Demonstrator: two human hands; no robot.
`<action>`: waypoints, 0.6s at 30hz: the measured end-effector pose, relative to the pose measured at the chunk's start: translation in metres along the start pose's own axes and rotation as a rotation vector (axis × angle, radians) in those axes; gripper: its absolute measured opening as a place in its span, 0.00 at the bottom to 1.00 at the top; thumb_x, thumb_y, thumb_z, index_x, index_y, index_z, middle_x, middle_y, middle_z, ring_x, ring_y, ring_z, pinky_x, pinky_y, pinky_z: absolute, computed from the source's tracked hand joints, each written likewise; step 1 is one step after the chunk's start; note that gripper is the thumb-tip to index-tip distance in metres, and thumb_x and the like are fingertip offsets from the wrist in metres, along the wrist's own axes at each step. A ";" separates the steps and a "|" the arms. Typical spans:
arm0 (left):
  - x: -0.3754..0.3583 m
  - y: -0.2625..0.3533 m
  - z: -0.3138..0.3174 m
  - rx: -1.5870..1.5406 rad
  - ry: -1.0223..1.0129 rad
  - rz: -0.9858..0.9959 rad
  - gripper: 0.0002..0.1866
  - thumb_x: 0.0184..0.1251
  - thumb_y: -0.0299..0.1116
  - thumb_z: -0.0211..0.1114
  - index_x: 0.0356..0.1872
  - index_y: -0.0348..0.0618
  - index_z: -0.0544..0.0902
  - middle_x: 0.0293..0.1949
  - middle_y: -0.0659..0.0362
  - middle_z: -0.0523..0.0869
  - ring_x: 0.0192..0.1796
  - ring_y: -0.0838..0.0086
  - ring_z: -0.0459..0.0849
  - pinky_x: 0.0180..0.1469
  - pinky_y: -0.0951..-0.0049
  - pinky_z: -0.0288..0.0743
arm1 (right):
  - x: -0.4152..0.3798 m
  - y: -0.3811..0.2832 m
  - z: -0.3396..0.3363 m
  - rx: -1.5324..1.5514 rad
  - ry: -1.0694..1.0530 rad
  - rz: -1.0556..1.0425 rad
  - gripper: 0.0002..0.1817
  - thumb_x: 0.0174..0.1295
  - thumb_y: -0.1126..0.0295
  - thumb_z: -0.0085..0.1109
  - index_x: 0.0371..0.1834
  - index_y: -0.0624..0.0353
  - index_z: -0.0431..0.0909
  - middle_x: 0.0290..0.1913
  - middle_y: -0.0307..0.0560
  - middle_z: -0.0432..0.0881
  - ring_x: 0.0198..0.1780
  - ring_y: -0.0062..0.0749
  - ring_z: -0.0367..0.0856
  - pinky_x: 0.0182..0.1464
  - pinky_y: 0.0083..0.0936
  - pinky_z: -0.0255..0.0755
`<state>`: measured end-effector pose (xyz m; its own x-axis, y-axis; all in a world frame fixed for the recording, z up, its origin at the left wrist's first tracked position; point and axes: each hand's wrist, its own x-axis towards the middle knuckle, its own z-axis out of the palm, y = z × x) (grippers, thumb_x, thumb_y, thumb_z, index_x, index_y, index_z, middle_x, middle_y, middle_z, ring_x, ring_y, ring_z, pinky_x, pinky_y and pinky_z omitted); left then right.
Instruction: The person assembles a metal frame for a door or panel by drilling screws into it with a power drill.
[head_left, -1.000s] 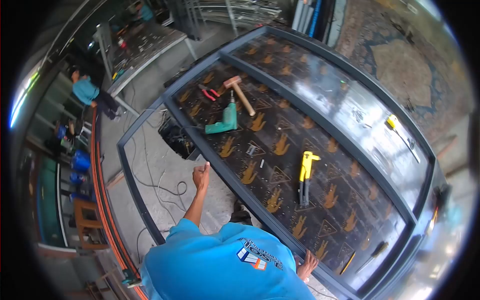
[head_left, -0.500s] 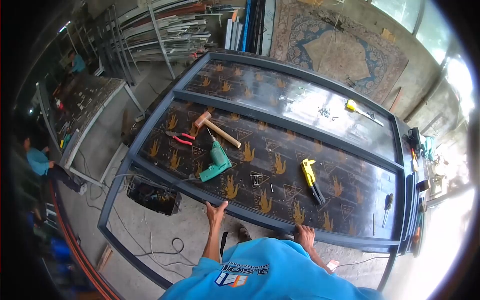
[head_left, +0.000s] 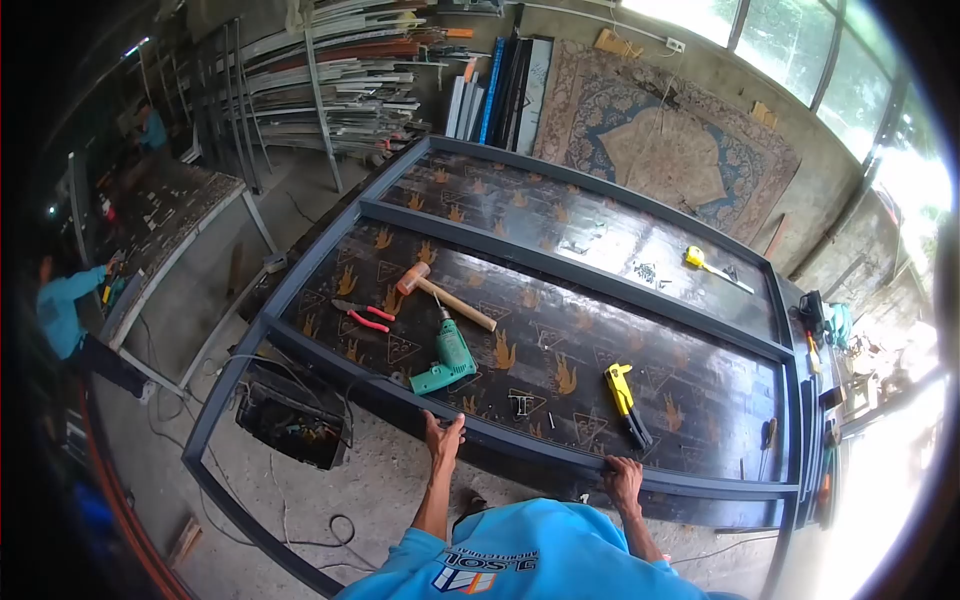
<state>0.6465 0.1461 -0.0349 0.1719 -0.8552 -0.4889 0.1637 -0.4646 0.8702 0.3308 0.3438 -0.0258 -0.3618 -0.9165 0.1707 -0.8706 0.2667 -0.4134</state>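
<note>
A large dark grey metal frame (head_left: 540,447) lies across a dark-topped work table (head_left: 590,355), its left end jutting past the table. My left hand (head_left: 443,437) holds the near rail, close to a green power drill (head_left: 453,358). Farther right, my right hand (head_left: 623,478) is curled over the same rail, below a yellow-and-black hand riveter (head_left: 626,405). Inside the frame, a mallet (head_left: 455,302) with a wooden handle and red-handled pliers (head_left: 365,316) lie left of the riveter. The undersides of my fingers are hidden.
A yellow tape measure (head_left: 697,258) and small loose parts (head_left: 648,273) lie in the far panel. An open toolbox (head_left: 295,415) and cords sit on the floor at left. A person (head_left: 68,310) stands by another bench (head_left: 185,215). Metal lengths (head_left: 345,100) are stacked behind.
My view has tilted up, so more of the wall and windows shows. Both my hands remain on the near rail. The person at left has reached an arm toward the other bench.
</note>
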 end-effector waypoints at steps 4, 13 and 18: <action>0.019 0.000 0.013 0.001 -0.036 -0.006 0.51 0.57 0.29 0.69 0.73 0.40 0.41 0.51 0.50 0.74 0.33 0.69 0.84 0.25 0.77 0.78 | 0.020 0.011 0.009 0.024 0.011 -0.004 0.16 0.44 0.71 0.62 0.40 0.55 0.83 0.37 0.46 0.83 0.43 0.40 0.78 0.51 0.35 0.63; 0.077 0.019 0.010 -0.043 -0.178 0.105 0.49 0.60 0.28 0.66 0.73 0.41 0.39 0.42 0.52 0.79 0.31 0.71 0.84 0.24 0.77 0.78 | 0.066 -0.006 0.034 0.059 0.074 -0.041 0.16 0.44 0.68 0.60 0.39 0.52 0.83 0.36 0.45 0.83 0.42 0.40 0.78 0.47 0.37 0.64; 0.078 0.026 0.020 -0.022 -0.209 0.005 0.52 0.61 0.27 0.64 0.73 0.51 0.30 0.38 0.53 0.81 0.26 0.70 0.83 0.21 0.75 0.78 | 0.065 -0.003 0.036 0.053 0.018 -0.041 0.19 0.43 0.67 0.62 0.43 0.52 0.83 0.36 0.43 0.81 0.43 0.38 0.76 0.49 0.33 0.62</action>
<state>0.6446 0.0633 -0.0492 -0.0323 -0.8875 -0.4598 0.1847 -0.4574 0.8699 0.3216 0.2725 -0.0461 -0.3331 -0.9205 0.2044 -0.8659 0.2129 -0.4526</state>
